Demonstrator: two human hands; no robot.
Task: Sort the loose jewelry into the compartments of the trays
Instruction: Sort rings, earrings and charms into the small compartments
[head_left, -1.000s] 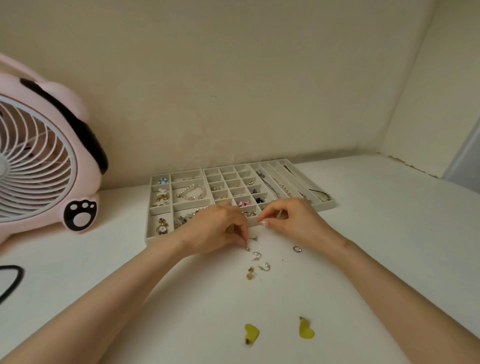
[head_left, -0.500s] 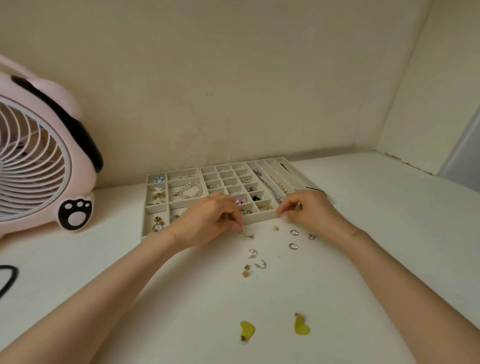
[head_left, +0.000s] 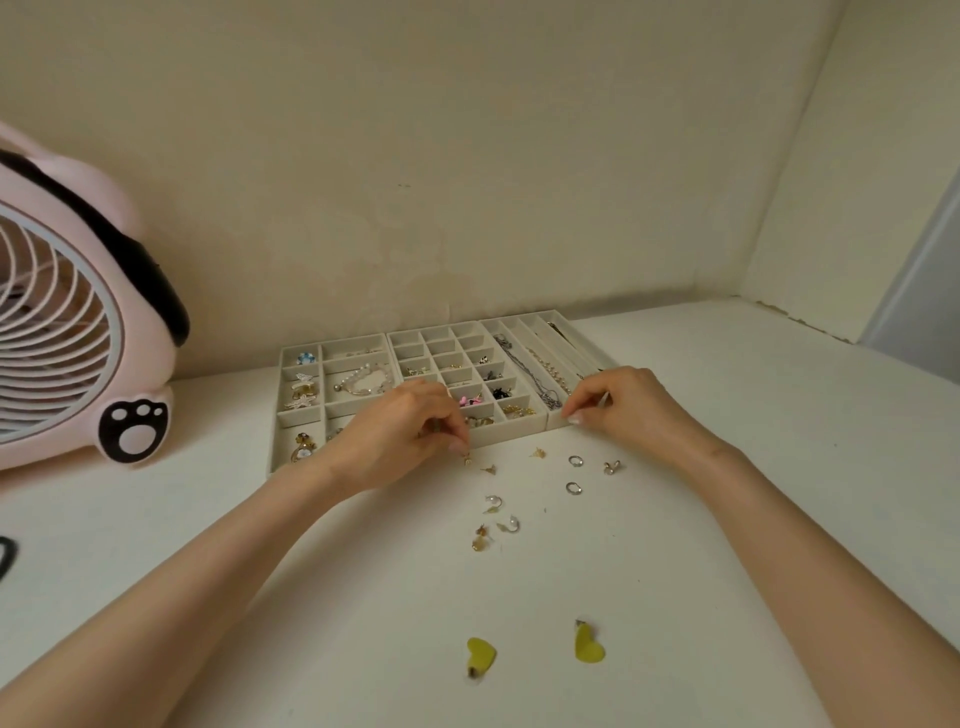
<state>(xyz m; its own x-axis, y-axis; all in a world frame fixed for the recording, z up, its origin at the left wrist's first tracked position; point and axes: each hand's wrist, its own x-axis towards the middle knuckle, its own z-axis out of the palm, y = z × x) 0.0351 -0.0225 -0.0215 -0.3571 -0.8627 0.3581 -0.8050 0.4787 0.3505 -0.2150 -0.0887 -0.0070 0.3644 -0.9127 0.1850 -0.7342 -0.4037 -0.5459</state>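
Where the table (head_left: 363, 649) lies nearest, yellow heart earrings (head_left: 480, 656) sit at six o'clock. Loose jewelry (head_left: 493, 503) scatters mid-table. At its eleven o'clock the left hand (head_left: 400, 431) curls narrowly over a gold stud (head_left: 467, 458). At one o'clock the right hand (head_left: 623, 405) curls against the trays (head_left: 514, 441). Whether either hand grips anything, I cannot tell.

Soft dim warm light, faint shadows, wide-angle edge distortion.

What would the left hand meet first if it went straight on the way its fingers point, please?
Probably the small gold stud on the table, just beyond the left hand; depth is unclear.
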